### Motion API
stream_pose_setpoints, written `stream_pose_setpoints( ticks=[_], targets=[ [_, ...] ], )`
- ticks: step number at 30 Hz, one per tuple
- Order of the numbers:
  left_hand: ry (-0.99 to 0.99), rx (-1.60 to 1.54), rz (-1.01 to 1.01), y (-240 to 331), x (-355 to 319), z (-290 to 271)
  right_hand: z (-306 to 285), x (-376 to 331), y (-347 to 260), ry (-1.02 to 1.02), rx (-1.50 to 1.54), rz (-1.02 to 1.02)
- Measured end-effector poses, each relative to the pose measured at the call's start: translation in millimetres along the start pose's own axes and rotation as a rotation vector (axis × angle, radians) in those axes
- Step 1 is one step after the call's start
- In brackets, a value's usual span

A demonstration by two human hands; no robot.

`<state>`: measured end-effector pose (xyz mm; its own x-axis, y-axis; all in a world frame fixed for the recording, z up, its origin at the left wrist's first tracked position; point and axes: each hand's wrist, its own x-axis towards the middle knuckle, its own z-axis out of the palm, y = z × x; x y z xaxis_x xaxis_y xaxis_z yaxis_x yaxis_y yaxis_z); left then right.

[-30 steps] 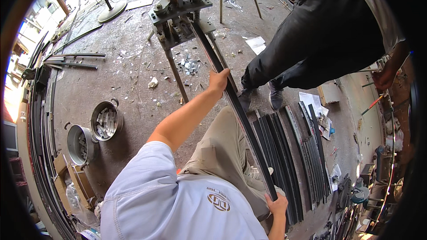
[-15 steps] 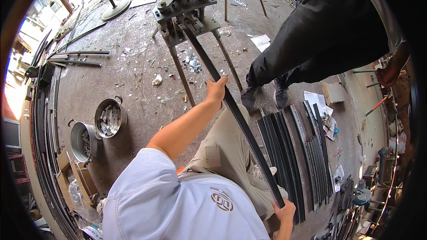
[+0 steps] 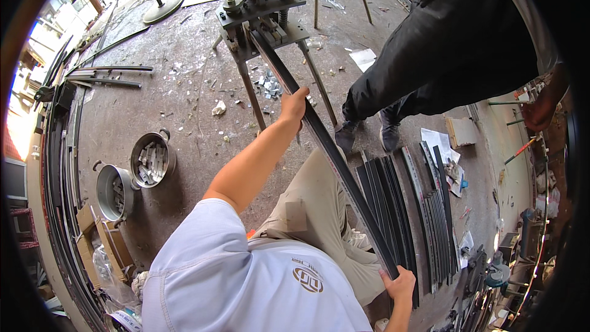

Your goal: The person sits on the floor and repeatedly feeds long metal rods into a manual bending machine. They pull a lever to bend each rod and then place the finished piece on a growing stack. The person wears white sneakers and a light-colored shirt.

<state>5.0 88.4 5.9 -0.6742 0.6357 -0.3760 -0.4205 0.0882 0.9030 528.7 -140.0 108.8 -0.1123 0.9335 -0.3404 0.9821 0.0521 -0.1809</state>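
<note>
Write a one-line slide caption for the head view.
Left hand and right hand grip a long dark bar, its far end at a legged metal fixture.

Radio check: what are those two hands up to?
Left hand gripping long dark strip; right hand holding its near end. Far end at metal press. Co-worker's legs right of strip.

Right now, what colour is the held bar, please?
The bar is mostly black, in the head view.
</note>
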Motion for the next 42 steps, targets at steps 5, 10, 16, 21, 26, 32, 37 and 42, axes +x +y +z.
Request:
stream_pose_setpoints(
  ticks=[5,10,16,21,26,32,37,42],
  targets=[
    [0.013,-0.025,-0.004,-9.5,16.8,-2.0,3.5,5.1,4.1,-0.019,0.010,-0.001],
    [-0.014,0.008,-0.027,4.1,9.1,-2.1,3.4,7.3,-0.2,0.056,0.035,-0.054],
    [-0.002,-0.015,-0.014,-1.1,13.5,-0.4,6.2,9.4,3.2,0.096,-0.048,-0.119],
    [0.022,-0.010,-0.017,-6.1,20.4,-0.3,2.7,12.0,4.1,0.076,-0.113,-0.111],
    [0.000,-0.022,-0.025,-3.1,16.8,0.2,0.6,11.1,0.1,0.056,-0.069,-0.084],
    [-0.030,-0.065,0.026,-4.7,16.3,-0.8,5.6,9.5,2.2,0.073,0.015,-0.096],
    [0.053,-0.025,0.030,-18.8,34.5,-3.9,6.0,10.8,-1.4,0.081,0.063,-0.091],
    [0.014,0.017,-0.010,-4.6,15.9,0.4,8.8,9.5,1.3,0.094,0.036,-0.087]
  ],
)
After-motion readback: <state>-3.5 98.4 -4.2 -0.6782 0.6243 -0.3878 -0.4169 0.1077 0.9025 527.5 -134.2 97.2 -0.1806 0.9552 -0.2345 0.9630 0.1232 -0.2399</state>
